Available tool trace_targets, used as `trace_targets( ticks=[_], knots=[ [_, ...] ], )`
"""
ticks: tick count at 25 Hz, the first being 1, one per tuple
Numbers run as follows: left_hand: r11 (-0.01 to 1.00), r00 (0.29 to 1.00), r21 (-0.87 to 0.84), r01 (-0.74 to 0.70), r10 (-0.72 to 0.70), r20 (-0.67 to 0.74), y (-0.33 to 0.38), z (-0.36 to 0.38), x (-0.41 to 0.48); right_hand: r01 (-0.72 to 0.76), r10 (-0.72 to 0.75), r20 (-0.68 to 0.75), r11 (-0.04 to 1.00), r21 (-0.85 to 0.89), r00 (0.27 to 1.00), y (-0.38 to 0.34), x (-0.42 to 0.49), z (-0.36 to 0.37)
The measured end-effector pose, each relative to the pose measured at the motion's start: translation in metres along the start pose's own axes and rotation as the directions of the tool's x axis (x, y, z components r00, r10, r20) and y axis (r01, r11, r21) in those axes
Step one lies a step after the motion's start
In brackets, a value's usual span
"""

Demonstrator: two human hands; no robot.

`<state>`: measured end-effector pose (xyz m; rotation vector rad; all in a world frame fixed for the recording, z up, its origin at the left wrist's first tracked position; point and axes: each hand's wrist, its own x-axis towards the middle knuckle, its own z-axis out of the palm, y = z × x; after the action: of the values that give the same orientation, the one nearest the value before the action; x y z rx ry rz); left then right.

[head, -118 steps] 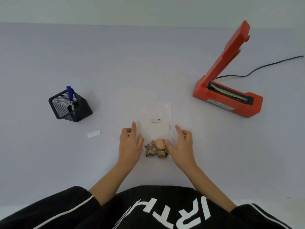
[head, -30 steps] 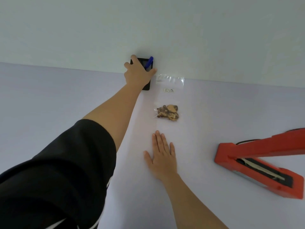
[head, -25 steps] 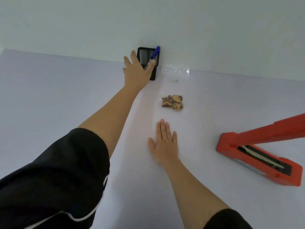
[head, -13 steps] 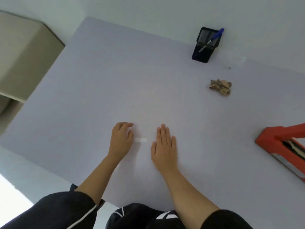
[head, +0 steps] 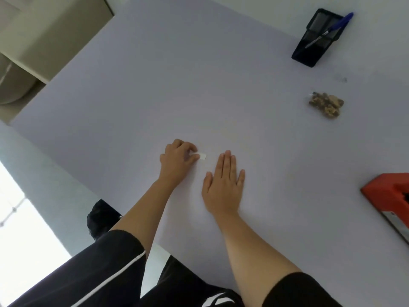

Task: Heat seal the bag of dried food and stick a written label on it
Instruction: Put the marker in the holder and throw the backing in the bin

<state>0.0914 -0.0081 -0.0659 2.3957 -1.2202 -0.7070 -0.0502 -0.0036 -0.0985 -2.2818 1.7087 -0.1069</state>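
White label [head: 202,156] pinched by left hand [head: 177,160] fingers [head: 192,159].

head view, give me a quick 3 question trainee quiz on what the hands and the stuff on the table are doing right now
1. True or false: the right hand lies flat, palm down, on the table.
2. Which thing do the left hand fingertips touch? A) the small white label strip B) the bag of dried food C) the red heat sealer
3. Fill in: the blue pen stands in the black mesh ____.

Key: 1 true; 2 A; 3 holder (pen cup)
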Motion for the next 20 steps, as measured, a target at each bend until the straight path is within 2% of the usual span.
trace_targets(
  ticks=[5,7,11,13,17,20],
  knots=[
    [0.998,0.998,0.008,-0.056,0.056,-0.024,0.003,0.004,-0.003,0.014,-0.014,-0.005,1.000,-0.007,1.000,0.000,-0.001,0.002],
    [0.994,0.996,-0.072,-0.078,0.075,-0.047,0.005,-0.001,-0.010,0.032,-0.032,0.020,0.999,-0.016,0.999,0.001,0.001,0.002],
    [0.904,0.981,-0.422,0.067,-0.137,-0.137,-0.022,-0.031,-0.037,0.027,-0.027,0.002,0.999,-0.025,1.000,-0.006,-0.007,-0.001],
    [0.870,0.967,-0.477,0.128,-0.216,-0.135,-0.056,-0.049,-0.054,0.083,-0.082,-0.027,0.997,0.011,0.996,-0.031,-0.033,0.003],
    [0.820,0.926,-0.540,0.192,-0.334,-0.176,-0.134,-0.092,-0.094,0.237,-0.243,0.020,0.961,0.140,0.970,-0.117,-0.097,0.031],
    [0.743,0.874,-0.625,0.241,-0.445,-0.193,-0.208,-0.129,-0.134,0.381,-0.404,0.058,0.894,0.237,0.913,-0.188,-0.146,0.045]
  ],
)
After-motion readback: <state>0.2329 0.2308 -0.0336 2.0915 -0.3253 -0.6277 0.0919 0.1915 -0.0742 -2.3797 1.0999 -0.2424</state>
